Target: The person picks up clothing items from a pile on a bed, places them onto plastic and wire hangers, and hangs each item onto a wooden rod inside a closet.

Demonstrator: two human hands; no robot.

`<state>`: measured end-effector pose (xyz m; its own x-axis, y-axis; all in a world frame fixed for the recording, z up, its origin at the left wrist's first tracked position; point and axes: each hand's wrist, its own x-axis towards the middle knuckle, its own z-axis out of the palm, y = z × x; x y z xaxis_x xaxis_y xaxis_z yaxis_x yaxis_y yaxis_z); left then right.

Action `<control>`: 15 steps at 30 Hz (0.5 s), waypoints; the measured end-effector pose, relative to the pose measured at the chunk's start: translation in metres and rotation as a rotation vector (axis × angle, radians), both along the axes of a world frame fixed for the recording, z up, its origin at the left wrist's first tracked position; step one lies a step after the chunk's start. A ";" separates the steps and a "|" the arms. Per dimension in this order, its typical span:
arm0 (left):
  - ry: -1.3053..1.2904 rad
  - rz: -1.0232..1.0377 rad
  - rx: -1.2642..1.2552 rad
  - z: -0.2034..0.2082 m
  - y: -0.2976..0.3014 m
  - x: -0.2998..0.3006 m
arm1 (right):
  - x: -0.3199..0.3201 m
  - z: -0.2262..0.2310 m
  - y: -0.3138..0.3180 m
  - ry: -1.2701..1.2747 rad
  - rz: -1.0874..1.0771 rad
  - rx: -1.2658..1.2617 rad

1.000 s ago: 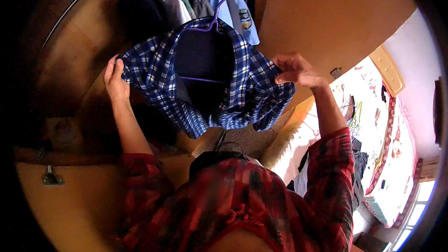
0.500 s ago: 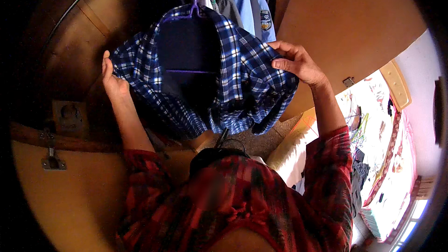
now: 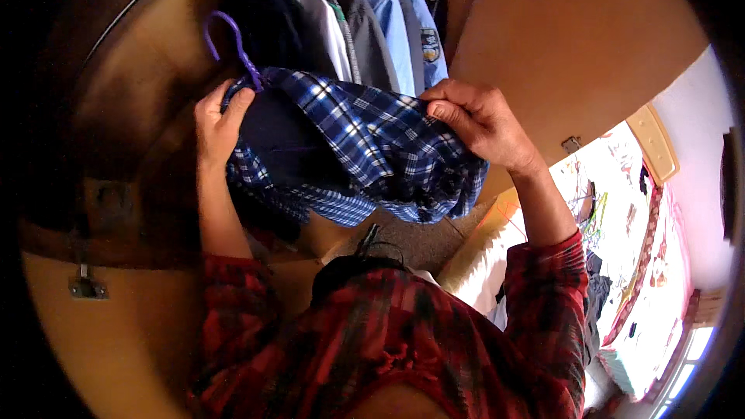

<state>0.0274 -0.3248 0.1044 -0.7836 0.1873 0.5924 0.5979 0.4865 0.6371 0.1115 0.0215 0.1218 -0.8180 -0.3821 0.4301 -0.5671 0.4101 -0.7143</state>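
Note:
A blue, white and black plaid shirt point(image 3: 396, 147) hangs tilted between my two hands, its dark lining facing me. A purple hanger point(image 3: 231, 40) sits inside it, its hook standing free above the collar. My left hand point(image 3: 220, 120) is closed on the shirt near the collar, just below the hook, with the thumb on top. My right hand point(image 3: 477, 120) pinches the shirt at its right shoulder. The lower part of the hanger is hidden by the cloth.
Several garments hang behind the shirt in the wooden wardrobe, among them a white shirt point(image 3: 314, 12) and a light blue shirt point(image 3: 372, 12). A wardrobe door point(image 3: 574, 39) stands open at right. Beyond it, a bed point(image 3: 644, 326) holds clothes and loose hangers.
My left hand has moved from the left sleeve in to the collar. The shirt has turned and bunched, and the hanger's hook has shifted left and down, away from the other garments.

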 end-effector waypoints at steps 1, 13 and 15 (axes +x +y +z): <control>0.005 0.026 0.032 -0.002 0.000 0.000 | 0.002 -0.001 0.003 -0.006 -0.008 0.001; 0.015 -0.004 -0.099 0.038 0.024 0.001 | -0.002 -0.081 0.048 0.444 -0.538 -0.089; -0.032 -0.051 -0.186 0.033 0.013 -0.002 | 0.003 -0.069 0.049 0.502 -0.534 -0.053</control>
<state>0.0252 -0.3113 0.1373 -0.7885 0.3312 0.5183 0.6053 0.5675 0.5582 0.1149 0.0706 0.0525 -0.5864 0.0446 0.8088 -0.5641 0.6941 -0.4473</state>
